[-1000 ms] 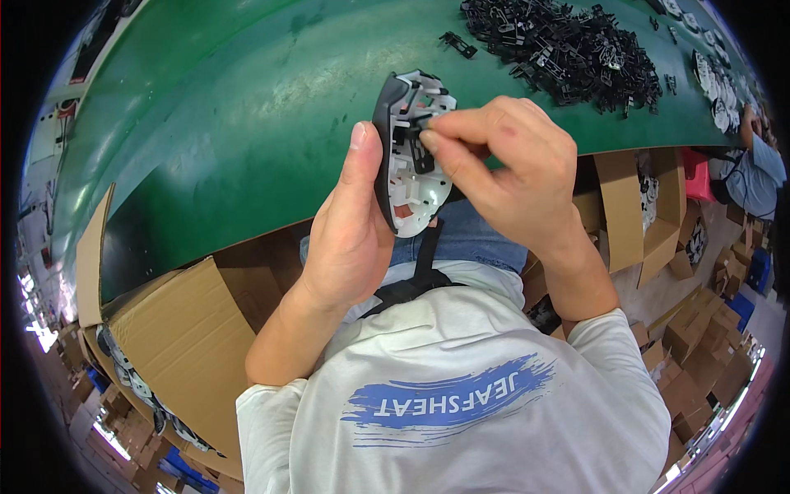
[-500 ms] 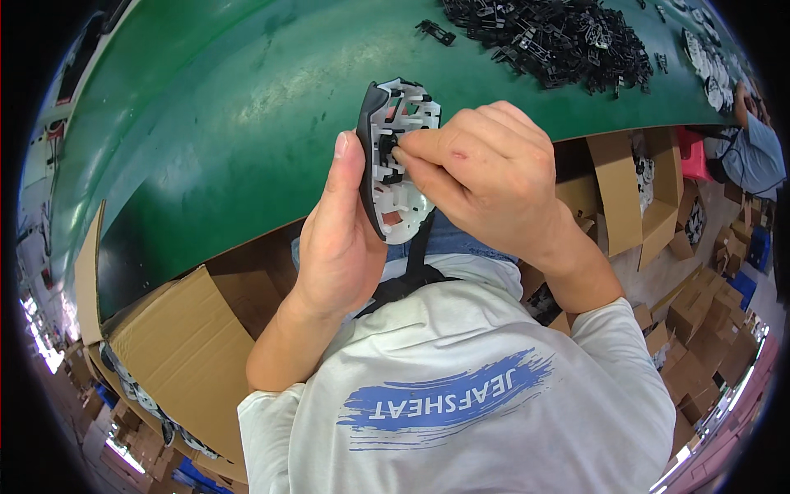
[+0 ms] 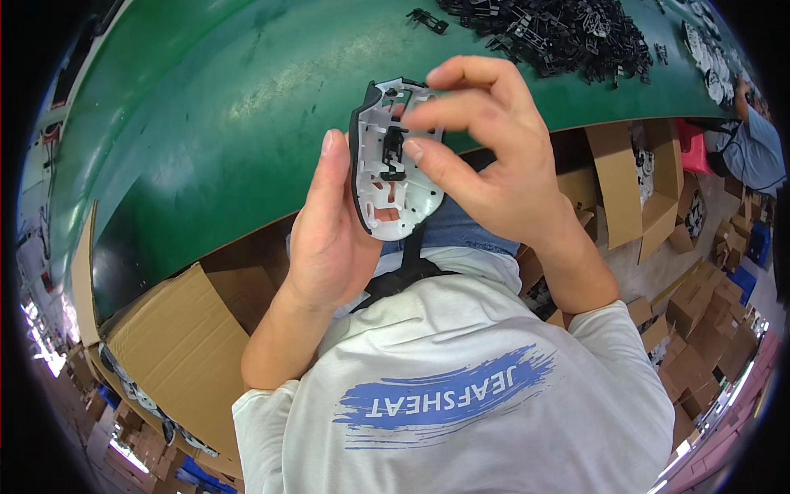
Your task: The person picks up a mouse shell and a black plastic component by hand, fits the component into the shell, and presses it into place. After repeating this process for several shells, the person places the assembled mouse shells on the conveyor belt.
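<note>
My left hand is closed around a mouse shell, black on its outer side and white and ribbed inside. The shell is held above the front edge of the green table with its hollow inner side turned up. A small black plastic bracket sits in the middle of that hollow. Just to the right is my right hand, its fingers spread and slightly blurred, with nothing seen in them. Its thumb tip is close to the bracket; whether it touches the shell I cannot tell.
A heap of black brackets lies on the green table, with one loose bracket beside it. White parts lie at the far right. Cardboard boxes stand below the table on both sides. Another person's sleeve shows at right.
My right fingers have come off the black bracket and spread, rising up and away. The shell has tilted so more of its white inside shows.
</note>
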A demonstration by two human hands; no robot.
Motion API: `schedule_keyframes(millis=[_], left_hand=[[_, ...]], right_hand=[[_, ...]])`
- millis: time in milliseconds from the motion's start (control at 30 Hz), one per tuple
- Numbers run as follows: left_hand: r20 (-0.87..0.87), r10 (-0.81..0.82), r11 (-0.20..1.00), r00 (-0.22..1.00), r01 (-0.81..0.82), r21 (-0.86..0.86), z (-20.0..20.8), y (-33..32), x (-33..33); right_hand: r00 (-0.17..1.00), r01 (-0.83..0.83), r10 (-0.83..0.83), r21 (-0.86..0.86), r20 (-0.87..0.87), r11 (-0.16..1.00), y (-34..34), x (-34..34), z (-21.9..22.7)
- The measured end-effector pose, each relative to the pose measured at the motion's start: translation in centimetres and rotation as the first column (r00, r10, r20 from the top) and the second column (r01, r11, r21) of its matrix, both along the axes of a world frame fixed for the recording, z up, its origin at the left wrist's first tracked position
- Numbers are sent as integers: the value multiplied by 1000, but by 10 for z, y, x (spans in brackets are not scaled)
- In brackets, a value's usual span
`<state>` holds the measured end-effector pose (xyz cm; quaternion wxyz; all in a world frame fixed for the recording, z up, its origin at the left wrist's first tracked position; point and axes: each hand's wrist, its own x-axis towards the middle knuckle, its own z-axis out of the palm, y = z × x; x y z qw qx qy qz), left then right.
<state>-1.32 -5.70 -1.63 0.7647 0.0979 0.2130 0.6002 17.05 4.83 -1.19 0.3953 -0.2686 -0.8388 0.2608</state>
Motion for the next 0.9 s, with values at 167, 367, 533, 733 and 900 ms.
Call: schedule_keyframes(millis=[167, 367, 533, 733, 900], left_hand=[[-328, -1, 994, 945, -33, -100, 21, -10, 9], [-653, 50, 982, 756, -155, -104, 7, -14, 17], [-784, 262, 957, 563, -257, 135, -8, -7, 26], [-916, 271, 951, 295, -226, 209, -25, -15, 25], [-918, 278, 951, 284, -219, 220, -31, -20, 22]], right_hand=[[967, -192, 57, -562, -250, 804, -7, 5, 0], [986, -117, 83, -241, -148, 963, -8, 2, -3], [971, -146, 9, -560, -239, 815, -38, -11, -9], [998, -49, 34, -337, -51, 940, -38, -14, -21], [998, -53, 32, -398, -58, 916, -41, -16, -32]])
